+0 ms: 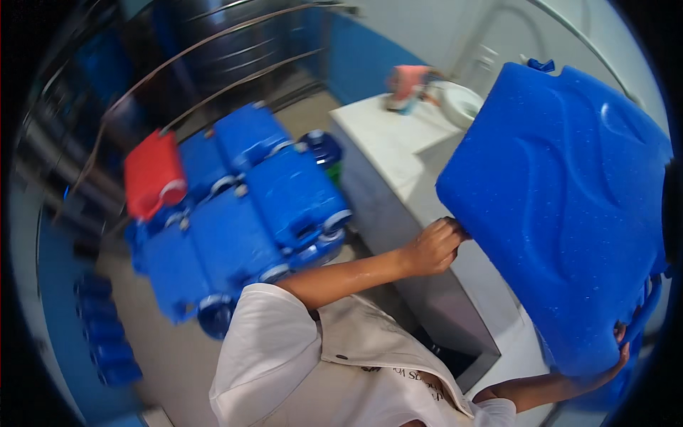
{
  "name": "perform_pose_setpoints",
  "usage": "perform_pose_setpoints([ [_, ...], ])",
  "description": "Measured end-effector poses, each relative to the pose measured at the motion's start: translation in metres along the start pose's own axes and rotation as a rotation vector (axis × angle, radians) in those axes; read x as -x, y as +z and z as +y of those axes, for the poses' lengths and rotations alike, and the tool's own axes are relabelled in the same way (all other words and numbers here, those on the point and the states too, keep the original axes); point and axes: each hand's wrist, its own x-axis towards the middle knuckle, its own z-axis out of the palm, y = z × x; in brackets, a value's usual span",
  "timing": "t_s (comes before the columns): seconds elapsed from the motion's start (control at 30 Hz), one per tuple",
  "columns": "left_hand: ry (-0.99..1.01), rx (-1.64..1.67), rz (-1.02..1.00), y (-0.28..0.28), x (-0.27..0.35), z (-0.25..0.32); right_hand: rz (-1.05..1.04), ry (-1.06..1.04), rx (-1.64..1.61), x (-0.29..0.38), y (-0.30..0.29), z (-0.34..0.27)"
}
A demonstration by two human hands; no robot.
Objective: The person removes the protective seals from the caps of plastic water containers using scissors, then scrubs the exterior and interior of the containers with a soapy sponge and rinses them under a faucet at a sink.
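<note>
A large blue plastic water jug with water droplets on its surface is tilted above the white counter on my right. Curled fingers of my left hand grip its lower left edge. Near the lower right corner, my right hand holds the jug by its handle, with the fingers partly hidden behind the plastic. A small blue fitting shows at the jug's top edge. The jug's far side is out of sight, and part of the counter is hidden behind it.
Several blue jugs and a red jug are grouped at left, with a round bottle beside them. On the white counter are a white basin and a pink item. Blue containers line the left wall.
</note>
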Motion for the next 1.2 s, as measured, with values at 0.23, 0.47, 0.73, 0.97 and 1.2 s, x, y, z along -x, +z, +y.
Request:
perform_pose_setpoints([
  [0.23,-0.244,-0.394,0.093,-0.235,0.143,0.093,-0.289,0.175,-0.224,0.094,0.239,0.056],
  [0.47,-0.26,-0.678,0.331,-0.404,0.122,0.219,-0.792,0.612,-0.344,0.221,0.445,0.085],
  [0.73,-1.033,-1.015,0.406,-0.562,0.132,0.229,-1.201,0.516,-0.524,0.465,0.651,0.062],
  [0.97,-1.268,-0.462,0.968,-0.757,0.3,0.277,-1.402,0.052,-0.407,0.722,0.742,0.007],
  [1.2,-1.543,-0.449,0.999,-1.041,0.589,0.248,-1.635,0.166,-0.561,0.973,0.863,0.164],
])
